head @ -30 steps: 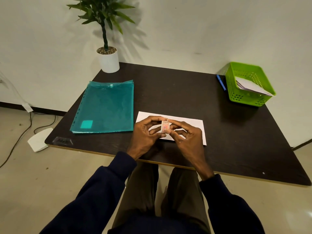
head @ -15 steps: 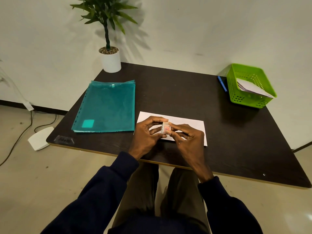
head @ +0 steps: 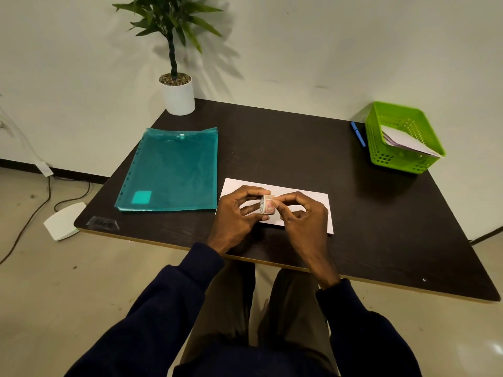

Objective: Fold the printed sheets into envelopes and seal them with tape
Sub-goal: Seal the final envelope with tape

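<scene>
Both hands are at the centre of the frame, above the near edge of the dark table (head: 272, 148). The left hand (head: 236, 213) grips a small roll of patterned tape (head: 268, 204), with its forefinger curled over the top of the roll and its thumb under it. The right hand (head: 304, 221) meets the roll from the right, and its thumb and forefinger are pinched against the roll's edge. It cannot be told whether a loose end of tape is lifted. The roll is held just above a white folded sheet (head: 299, 195), which lies flat on the table directly under the hands, with its long side running left to right. A teal plastic folder (head: 171, 172) lies flat at centre left, just beside the sheet and apart from it. A green basket (head: 402, 137) stands at the upper right of the table and holds white folded papers (head: 408, 141) that lean against its right wall. A blue pen (head: 358, 133) lies just left of the basket. A potted plant (head: 177, 93) in a white pot stands at the far left corner of the table, at upper centre left. A white device (head: 64, 220) with a cable lies on the floor at the left.
</scene>
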